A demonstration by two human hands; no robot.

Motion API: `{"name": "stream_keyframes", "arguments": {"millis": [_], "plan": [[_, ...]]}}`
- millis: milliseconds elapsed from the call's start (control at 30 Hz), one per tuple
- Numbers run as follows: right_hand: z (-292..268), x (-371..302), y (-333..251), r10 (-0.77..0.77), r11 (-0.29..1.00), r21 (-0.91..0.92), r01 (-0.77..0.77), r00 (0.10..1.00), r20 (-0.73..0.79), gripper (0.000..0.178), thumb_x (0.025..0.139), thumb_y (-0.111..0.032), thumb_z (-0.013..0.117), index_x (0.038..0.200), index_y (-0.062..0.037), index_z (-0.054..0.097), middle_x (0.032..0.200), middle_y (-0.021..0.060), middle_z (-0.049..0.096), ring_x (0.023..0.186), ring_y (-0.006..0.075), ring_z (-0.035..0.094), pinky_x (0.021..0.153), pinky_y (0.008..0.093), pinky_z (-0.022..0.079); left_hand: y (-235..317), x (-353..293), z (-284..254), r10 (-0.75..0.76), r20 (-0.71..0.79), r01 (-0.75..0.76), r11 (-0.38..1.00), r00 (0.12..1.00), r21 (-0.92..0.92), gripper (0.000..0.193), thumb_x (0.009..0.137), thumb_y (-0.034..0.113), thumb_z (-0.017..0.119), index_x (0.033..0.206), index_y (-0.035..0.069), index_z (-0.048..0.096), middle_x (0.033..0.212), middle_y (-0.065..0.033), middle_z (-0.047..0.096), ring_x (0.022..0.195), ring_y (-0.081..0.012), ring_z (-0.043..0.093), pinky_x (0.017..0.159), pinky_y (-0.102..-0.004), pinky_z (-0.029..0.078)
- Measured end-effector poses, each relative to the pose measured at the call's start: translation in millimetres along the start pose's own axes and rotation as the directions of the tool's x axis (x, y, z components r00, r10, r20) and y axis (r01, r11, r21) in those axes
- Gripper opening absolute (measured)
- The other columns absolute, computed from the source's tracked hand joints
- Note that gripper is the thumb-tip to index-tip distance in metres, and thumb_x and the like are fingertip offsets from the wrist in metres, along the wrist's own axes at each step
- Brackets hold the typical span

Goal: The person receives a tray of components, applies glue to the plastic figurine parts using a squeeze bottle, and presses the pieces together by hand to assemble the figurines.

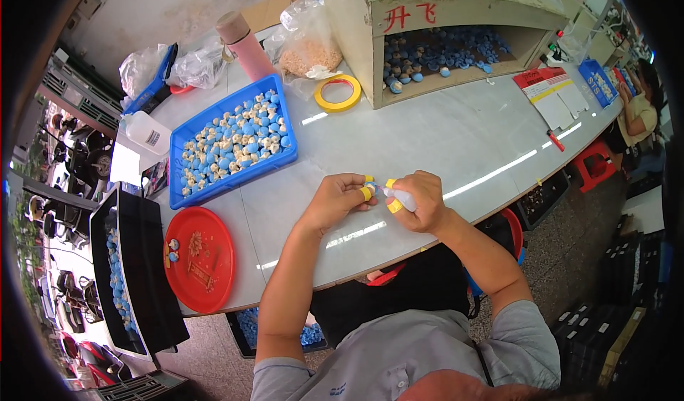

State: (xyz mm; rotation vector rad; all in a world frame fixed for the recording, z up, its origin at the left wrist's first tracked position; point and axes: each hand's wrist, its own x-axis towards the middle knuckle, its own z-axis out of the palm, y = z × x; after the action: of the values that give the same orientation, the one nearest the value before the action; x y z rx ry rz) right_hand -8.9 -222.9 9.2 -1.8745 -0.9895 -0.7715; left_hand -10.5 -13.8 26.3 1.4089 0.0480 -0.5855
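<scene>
Over the near middle of the table, my left hand [333,201] pinches a small blue-and-cream piece [372,187] between thumb and fingers. My right hand [426,203] is closed around a small white squeeze bottle [405,199], its narrow tip pointing left at the piece and close to it. Whether tip and piece touch, I cannot tell. Yellow tape wraps several fingertips on both hands. To the left, a blue tray [239,181] holds many similar blue-and-cream pieces. Nearer me, a red round plate [191,278] carries crumbs, a small brown strip and a few pieces at its left rim.
A black bin [151,273] of blue pieces stands left of the table edge. Behind are a yellow tape roll [338,106], a pink bottle [251,55], a clear bag [308,58] and an open-fronted box [356,38] with blue pieces. Papers [552,96] lie right; a person [640,112] sits beyond.
</scene>
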Motion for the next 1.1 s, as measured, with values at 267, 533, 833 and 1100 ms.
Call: {"name": "stream_keyframes", "arguments": {"millis": [267,533,833,1100], "plan": [[0.2,-0.8,0.2,0.002,1.0,0.009,-0.002,1.0,0.002,0.019,0.073,-0.01,0.071,0.087,-0.0029,0.061,0.072,0.0095,0.066,0.053,0.0248,0.06,0.05,0.0321,0.044,-2.1,1.5,-0.5,-0.005,-0.004,0.005,1.0,1.0,-0.013,0.033,0.089,0.003,0.061,0.118,-0.014,0.057,0.105,-0.015,0.065,0.089,-0.0182,0.068,0.074,-0.0234,0.055],[-0.7,-2.2,-2.0,-0.014,1.0,-0.006,0.014,0.999,0.039,0.018,0.073,-0.01,0.071,0.086,-0.003,0.061,0.071,0.0084,0.064,0.053,0.0241,0.059,0.049,0.0322,0.044,-5.4,3.9,-2.7,-0.003,-0.024,0.003,1.0,1.0,-0.02,0.036,0.089,0.003,0.06,0.12,-0.014,0.055,0.106,-0.0152,0.065,0.09,-0.0183,0.068,0.075,-0.0233,0.055],[-3.3,-2.4,-0.2,0.08,0.996,0.045,-0.079,0.996,-0.037,0.018,0.074,-0.01,0.07,0.087,-0.0022,0.061,0.069,0.0098,0.065,0.05,0.0243,0.056,0.049,0.0327,0.044,-5.1,2.9,-2.0,0.005,0.012,-0.005,1.0,1.0,-0.016,0.036,0.09,0.004,0.061,0.12,-0.014,0.055,0.106,-0.0149,0.065,0.091,-0.0186,0.068,0.076,-0.0236,0.055],[4.1,-3.7,0.5,0.079,0.995,0.055,-0.078,0.997,-0.014,0.018,0.075,-0.01,0.07,0.087,-0.0019,0.061,0.071,0.0109,0.066,0.049,0.0252,0.055,0.049,0.0333,0.043,-4.4,-0.5,-2.3,-0.012,0.032,0.013,1.0,0.999,-0.006,0.035,0.09,0.003,0.06,0.121,-0.013,0.056,0.107,-0.0145,0.065,0.092,-0.0183,0.068,0.076,-0.0234,0.055]]}}
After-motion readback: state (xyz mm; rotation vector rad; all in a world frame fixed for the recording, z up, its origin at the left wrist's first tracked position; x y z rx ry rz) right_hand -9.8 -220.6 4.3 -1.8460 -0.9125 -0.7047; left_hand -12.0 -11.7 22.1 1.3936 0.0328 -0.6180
